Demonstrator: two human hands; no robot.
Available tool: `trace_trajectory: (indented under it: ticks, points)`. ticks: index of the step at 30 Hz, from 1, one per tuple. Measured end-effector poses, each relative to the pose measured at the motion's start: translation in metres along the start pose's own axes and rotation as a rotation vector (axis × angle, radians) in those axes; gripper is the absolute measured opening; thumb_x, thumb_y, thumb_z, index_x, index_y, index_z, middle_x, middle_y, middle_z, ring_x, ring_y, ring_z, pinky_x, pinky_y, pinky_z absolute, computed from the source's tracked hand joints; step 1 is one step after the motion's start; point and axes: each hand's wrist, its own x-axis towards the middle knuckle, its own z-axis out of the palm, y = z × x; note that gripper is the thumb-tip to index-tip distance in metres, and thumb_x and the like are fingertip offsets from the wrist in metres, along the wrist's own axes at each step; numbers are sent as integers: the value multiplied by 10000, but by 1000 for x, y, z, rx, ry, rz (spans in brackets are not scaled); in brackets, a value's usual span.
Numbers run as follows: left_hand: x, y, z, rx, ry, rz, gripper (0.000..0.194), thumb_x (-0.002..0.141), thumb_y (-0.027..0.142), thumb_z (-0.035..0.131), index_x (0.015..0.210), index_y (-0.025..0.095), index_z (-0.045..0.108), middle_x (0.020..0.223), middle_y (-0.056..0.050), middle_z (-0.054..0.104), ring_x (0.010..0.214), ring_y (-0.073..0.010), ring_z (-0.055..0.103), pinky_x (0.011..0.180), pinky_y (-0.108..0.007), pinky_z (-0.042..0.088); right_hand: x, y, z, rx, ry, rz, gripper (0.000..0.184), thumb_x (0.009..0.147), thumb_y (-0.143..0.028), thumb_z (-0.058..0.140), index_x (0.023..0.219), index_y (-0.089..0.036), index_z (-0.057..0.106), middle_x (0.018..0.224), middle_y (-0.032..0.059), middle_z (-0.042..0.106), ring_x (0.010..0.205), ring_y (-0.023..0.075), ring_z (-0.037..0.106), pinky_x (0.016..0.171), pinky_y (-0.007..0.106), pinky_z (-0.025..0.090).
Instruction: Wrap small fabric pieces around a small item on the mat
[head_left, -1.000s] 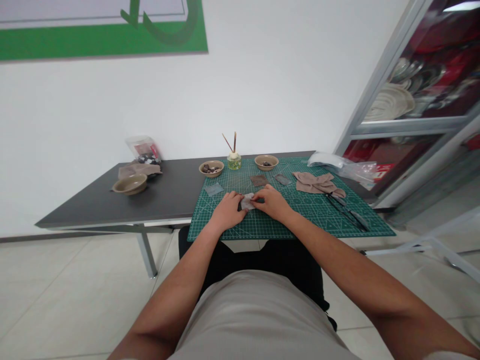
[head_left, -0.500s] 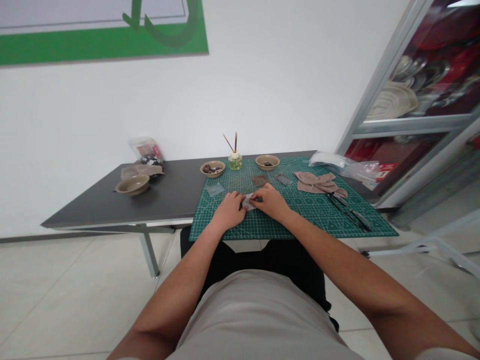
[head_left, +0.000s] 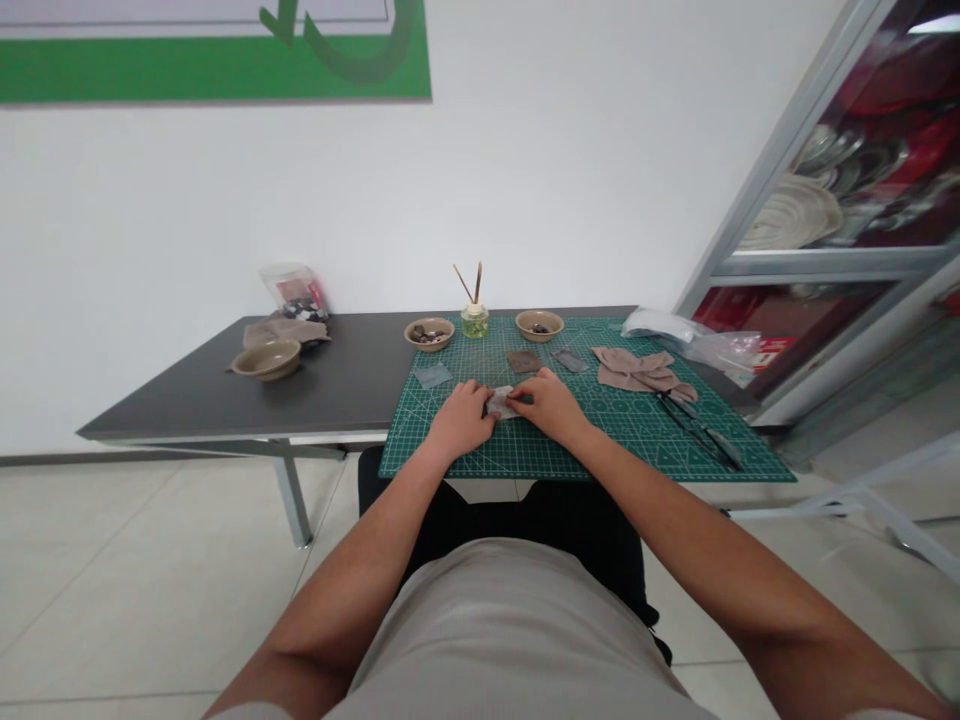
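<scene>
Left fingers (head_left: 475,391) and right fingers (head_left: 531,387), nearly closed — gripping one pale, thin-looking scrap (head_left: 501,402).

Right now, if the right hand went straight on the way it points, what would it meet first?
Most likely the left hand, just past the pale patch between both hands; exact depth is unclear.

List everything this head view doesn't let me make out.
Small pale grey flat piece: sides partly covered by the left hand and right hand, head view.
Dark bits in the rightmost round tan bowl: too small to identify, head view.
Green-bordered wall poster: cut off by top and left edges, head view.
</scene>
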Motion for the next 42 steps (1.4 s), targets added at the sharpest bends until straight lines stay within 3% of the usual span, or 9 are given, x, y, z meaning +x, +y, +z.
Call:
trace_trajectory:
  ticks: [7, 14, 19, 27, 34, 42]
  points:
    - [-1, 1, 0, 32, -11, -4, 288, 867, 294, 537, 1118, 168, 600, 1107, -96, 574, 1088, -250, 500, 973, -388, 422, 0, -9, 3, -9, -53, -99, 84, 836, -247, 673, 837, -223, 754, 813, 28, 733, 839, 219, 498, 756, 329, 403]
    - [-1, 0, 0, 13, 0, -9, 289, 866, 329, 552, 1104, 175, 606, 1099, -92, 573, 1092, -247, 503, 970, -385, 427, 6, -1, 6, -33, 0, -9, 100, 833, -235, 663, 787, -214, 749, 793, 47, 724, 846, 225, 503, 751, 335, 396]
    - [-1, -1, 0, 21, 2, 14, 293, 862, 286, 541, 1122, 162, 599, 1103, -95, 577, 1082, -245, 503, 966, -379, 430, 2, -9, 11, -23, -14, -109, 111, 853, -250, 640, 816, -225, 742, 824, 32, 725, 840, 215, 495, 780, 339, 395]
    - [0, -2, -1, -1, -1, 6, 290, 858, 331, 562, 1093, 168, 612, 1091, -93, 582, 1081, -249, 510, 963, -389, 433, 3, -11, 14, -115, 62, 14, 134, 837, -266, 650, 749, -202, 729, 804, 68, 708, 886, 242, 491, 795, 353, 398]
    - [1, -2, -1, 3, -22, 19, 279, 868, 302, 545, 1109, 177, 610, 1099, -95, 584, 1089, -247, 510, 960, -394, 432, 7, -13, 12, -21, -24, -32, 108, 840, -293, 659, 830, -247, 756, 827, 22, 732, 872, 225, 491, 770, 337, 401]
    - [-2, -1, 0, 47, 3, 51, 300, 889, 256, 488, 1151, 164, 599, 1138, -95, 587, 1083, -240, 511, 979, -393, 427, 7, -5, 11, -100, 73, 75, 93, 801, -271, 680, 731, -224, 722, 800, 45, 712, 893, 238, 495, 738, 327, 408]
